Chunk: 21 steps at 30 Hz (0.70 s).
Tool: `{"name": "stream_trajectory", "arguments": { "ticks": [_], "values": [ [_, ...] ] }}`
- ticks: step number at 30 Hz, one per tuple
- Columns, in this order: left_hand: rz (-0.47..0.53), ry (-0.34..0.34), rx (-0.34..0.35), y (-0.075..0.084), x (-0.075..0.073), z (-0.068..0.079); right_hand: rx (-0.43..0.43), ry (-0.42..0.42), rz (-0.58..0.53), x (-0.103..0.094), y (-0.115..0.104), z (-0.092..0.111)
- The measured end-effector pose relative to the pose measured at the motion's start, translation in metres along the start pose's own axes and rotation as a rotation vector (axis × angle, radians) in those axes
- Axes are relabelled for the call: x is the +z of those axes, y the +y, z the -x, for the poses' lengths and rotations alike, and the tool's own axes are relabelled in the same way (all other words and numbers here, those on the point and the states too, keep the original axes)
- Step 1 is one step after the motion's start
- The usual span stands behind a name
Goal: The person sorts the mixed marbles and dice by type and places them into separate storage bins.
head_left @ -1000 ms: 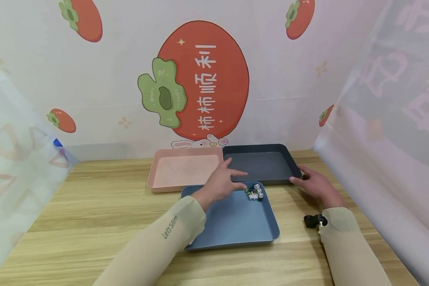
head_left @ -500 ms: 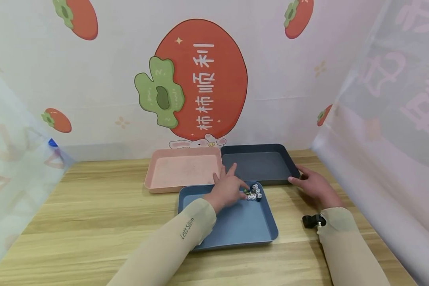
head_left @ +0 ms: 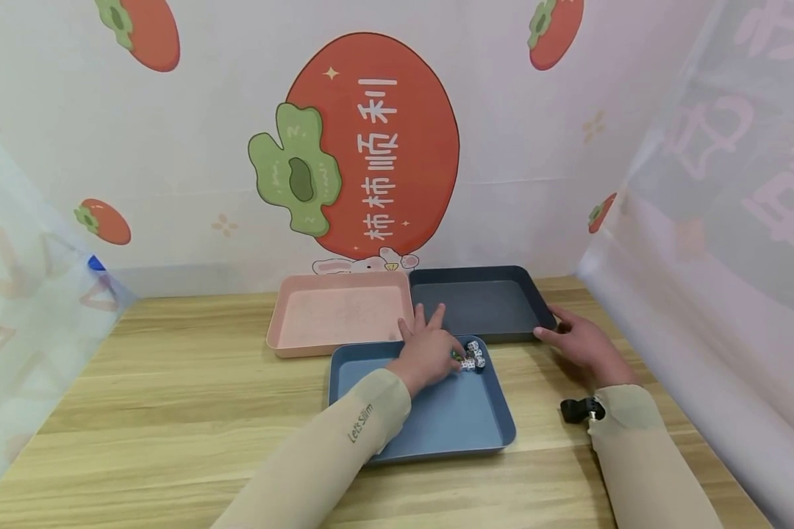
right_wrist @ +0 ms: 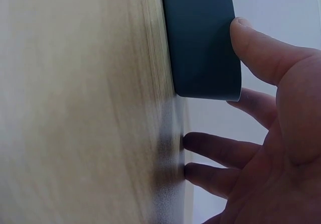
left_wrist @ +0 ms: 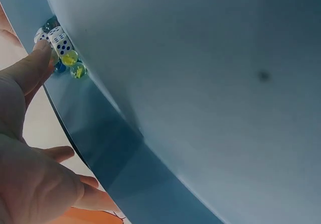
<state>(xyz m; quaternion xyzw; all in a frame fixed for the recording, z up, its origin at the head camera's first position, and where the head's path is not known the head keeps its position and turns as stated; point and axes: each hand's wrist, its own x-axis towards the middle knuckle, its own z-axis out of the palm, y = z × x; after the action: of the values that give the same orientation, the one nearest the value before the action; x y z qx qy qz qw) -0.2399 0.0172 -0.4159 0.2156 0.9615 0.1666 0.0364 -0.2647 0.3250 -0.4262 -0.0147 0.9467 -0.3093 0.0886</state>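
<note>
My left hand (head_left: 428, 355) reaches over the blue tray (head_left: 456, 411). Its thumb and index finger touch a small pile of white spotted dice (left_wrist: 59, 39) and glass marbles (left_wrist: 78, 70) in the tray's far right corner, while the other fingers spread above the rim. Whether a marble is pinched between those two tips is hard to tell. At the right, my right hand (head_left: 582, 344) rests against the near right corner of the dark grey tray (right_wrist: 203, 48). The thumb lies on the rim, the index finger touches the wall's far side, and the remaining fingers extend by the table.
A pink tray (head_left: 344, 312) stands at the back left, beside the dark tray and behind the blue one. The wooden table (head_left: 172, 411) ends at a printed backdrop (head_left: 205, 147), with plastic side curtains. A black strap piece (head_left: 577, 410) sits at the right sleeve.
My left hand has moved right and slightly down, bringing thumb and index finger from beside the pile into it. The right hand has stayed at the dark tray's corner.
</note>
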Motion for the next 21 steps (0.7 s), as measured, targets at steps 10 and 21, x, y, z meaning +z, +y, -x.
{"name": "stream_trajectory", "arguments": {
  "ticks": [10,21],
  "values": [
    [-0.045,-0.005,0.043,0.0019,0.0023,0.0018,0.004,0.002,0.023,-0.0010,-0.0039,0.0023],
    [-0.087,-0.004,0.057,0.0008,0.0031,-0.0007,0.003,0.011,0.015,0.0001,-0.0029,0.0017]
  ]
}}
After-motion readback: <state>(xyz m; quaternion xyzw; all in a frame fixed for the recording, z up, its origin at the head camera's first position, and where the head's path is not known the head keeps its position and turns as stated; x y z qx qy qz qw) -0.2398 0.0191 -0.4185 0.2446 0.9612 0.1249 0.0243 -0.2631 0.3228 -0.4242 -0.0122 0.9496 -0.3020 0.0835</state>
